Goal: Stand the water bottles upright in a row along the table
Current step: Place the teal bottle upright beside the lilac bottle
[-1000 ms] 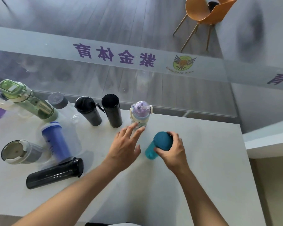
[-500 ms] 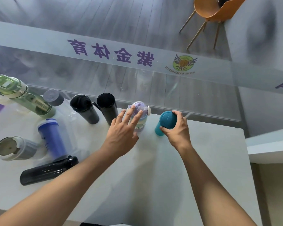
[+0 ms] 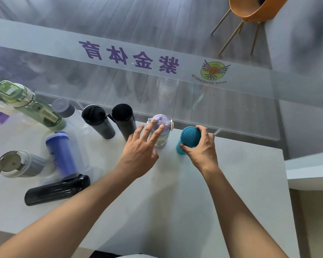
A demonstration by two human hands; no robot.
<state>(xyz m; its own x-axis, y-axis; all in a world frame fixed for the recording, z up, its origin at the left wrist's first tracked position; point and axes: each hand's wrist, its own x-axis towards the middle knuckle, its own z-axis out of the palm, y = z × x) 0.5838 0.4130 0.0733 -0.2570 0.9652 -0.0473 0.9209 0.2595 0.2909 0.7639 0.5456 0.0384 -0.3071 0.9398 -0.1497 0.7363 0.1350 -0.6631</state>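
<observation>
The teal bottle [image 3: 188, 139] stands up near the far edge of the white table [image 3: 194, 202], and my right hand [image 3: 200, 150] is wrapped around its top, thumb on the near side and fingers curled over the cap. Just to the left of that hand stands the small purple bottle [image 3: 161, 134]. My left hand [image 3: 139, 152] is spread wide open, and its fingertips [image 3: 160, 128] touch that purple bottle's clear lid without holding it. Left of this hand stand two black bottles [image 3: 123, 121]. Nearer me on that side, a black bottle [image 3: 57, 189] lies flat.
</observation>
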